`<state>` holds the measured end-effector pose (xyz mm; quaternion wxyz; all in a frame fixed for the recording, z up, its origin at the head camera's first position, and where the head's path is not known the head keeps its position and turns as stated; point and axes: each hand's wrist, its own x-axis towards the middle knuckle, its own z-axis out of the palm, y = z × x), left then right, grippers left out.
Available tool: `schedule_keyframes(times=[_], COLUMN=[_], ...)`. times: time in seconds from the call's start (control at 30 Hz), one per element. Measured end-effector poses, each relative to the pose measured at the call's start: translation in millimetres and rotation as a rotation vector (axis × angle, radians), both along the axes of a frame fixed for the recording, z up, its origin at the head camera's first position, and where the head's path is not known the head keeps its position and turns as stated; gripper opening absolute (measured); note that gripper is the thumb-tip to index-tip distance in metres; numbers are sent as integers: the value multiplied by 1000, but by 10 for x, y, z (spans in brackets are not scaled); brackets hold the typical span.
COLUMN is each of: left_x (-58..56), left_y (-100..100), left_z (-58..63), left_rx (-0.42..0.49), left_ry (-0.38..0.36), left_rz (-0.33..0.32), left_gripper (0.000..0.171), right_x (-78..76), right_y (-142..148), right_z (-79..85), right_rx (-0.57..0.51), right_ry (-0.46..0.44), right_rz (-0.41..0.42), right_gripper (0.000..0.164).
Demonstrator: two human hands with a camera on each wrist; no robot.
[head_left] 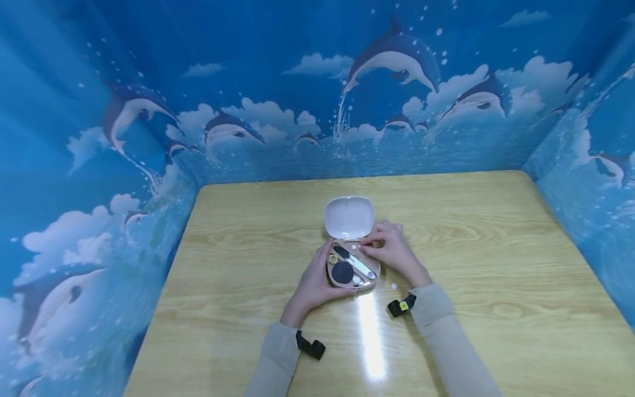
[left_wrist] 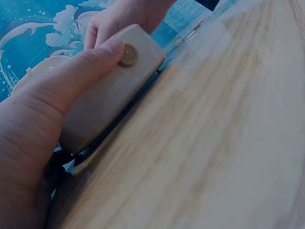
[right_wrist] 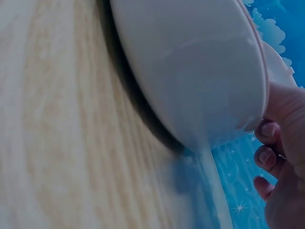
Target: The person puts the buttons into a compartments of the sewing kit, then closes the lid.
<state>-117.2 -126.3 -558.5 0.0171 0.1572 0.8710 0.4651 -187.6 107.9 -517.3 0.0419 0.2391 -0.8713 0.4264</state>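
A small pale hinged case (head_left: 373, 278) sits on the table with its white lid (head_left: 349, 218) raised at the back. Inside lie a white tool with a black end (head_left: 361, 267), a dark round disc (head_left: 342, 272) and a small gold ring-like piece (head_left: 333, 258). My left hand (head_left: 316, 284) grips the case from the left; its thumb rests by the tan round catch (left_wrist: 128, 55) on the front. At the back right of the case, my right hand (head_left: 391, 247) brings thumb and forefinger together around a small white piece (head_left: 359, 246). Another white piece (head_left: 353, 247) lies beside it.
A small white disc (head_left: 394, 286) lies on the wooden table (head_left: 248, 248), right of the case. Small flat pieces (left_wrist: 191, 35), one yellowish, show on the table in the left wrist view. Dolphin-print curtains (head_left: 297, 82) surround the table's back and sides.
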Motion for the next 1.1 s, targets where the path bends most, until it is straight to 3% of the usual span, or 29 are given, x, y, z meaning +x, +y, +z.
schedule_keyframes(times=[0.27, 0.43, 0.6, 0.87, 1.1], left_x=[39, 32, 10, 9, 21], left_y=[-3, 6, 20, 12, 5], left_z=[-8, -3, 8, 13, 24], left_rx=[15, 2, -26, -61, -45], left_ry=[-14, -11, -3, 1, -9], left_rz=[-1, 4, 0, -2, 1], left_gripper=[136, 136, 136, 136, 136], right_x=[63, 84, 106, 180, 279], right_y=[92, 270, 500, 844, 1063], right_z=[117, 192, 210, 107, -52], right_rx=[-74, -156, -168, -152, -112], right_ry=[-43, 0, 9, -49, -95], right_rz=[-13, -33, -79, -185, -204], right_gripper=[12, 12, 11, 12, 13])
